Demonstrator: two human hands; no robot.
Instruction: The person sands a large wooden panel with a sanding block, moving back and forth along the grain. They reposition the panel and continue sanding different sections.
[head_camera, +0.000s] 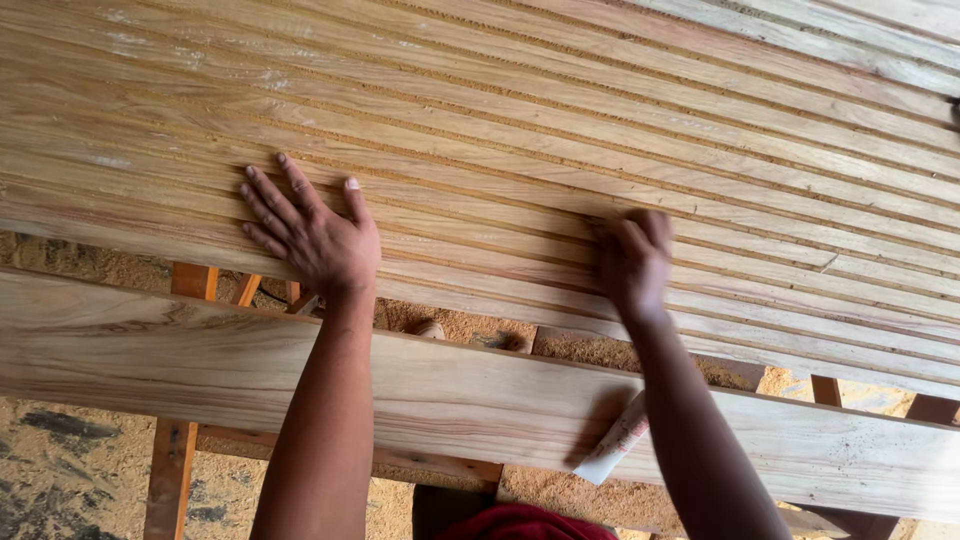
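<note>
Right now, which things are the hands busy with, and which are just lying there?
Busy with:
- left hand, flat on the grooved planks
- right hand, blurred, on the same planks

Lying about:
- wide board
- sawdust
- wooden trestle legs
- white strip

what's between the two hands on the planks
In the head view, only bare wood: the left hand and right hand press on the ribbed planks, with nothing lying between them.

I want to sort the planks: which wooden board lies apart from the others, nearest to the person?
The wide pale wooden board below both forearms. A gap showing sawdust separates it from the row of narrow wooden slats, which lie tightly together.
</note>
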